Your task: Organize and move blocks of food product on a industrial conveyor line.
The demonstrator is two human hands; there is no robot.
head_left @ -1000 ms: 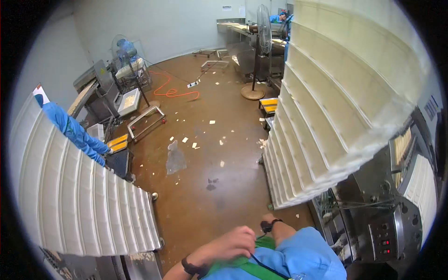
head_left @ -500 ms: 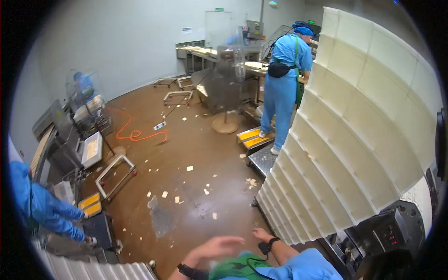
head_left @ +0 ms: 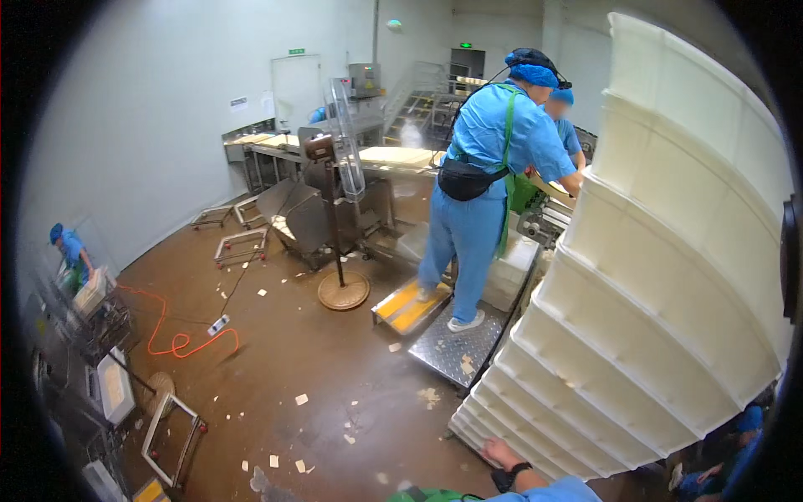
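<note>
My right hand, with a black band on the wrist, is at the lower edge of a tall stack of white plastic bins. Its fingers are apart and slightly bent; I cannot tell whether they press on the bins. The stack fills the right side of the head view, its bottom on the brown floor. My left hand is out of sight; only a little green and blue clothing shows at the lower edge.
A co-worker in blue stands on a metal platform beside a yellow-striped step at a conveyor. Other workers are nearby. A fan stand, orange hose, wheeled frame and scattered scraps lie around.
The view has swung right, bringing the co-worker and conveyor toward the middle. My left hand has left view. My right hand has moved toward the bin stack's lower edge.
</note>
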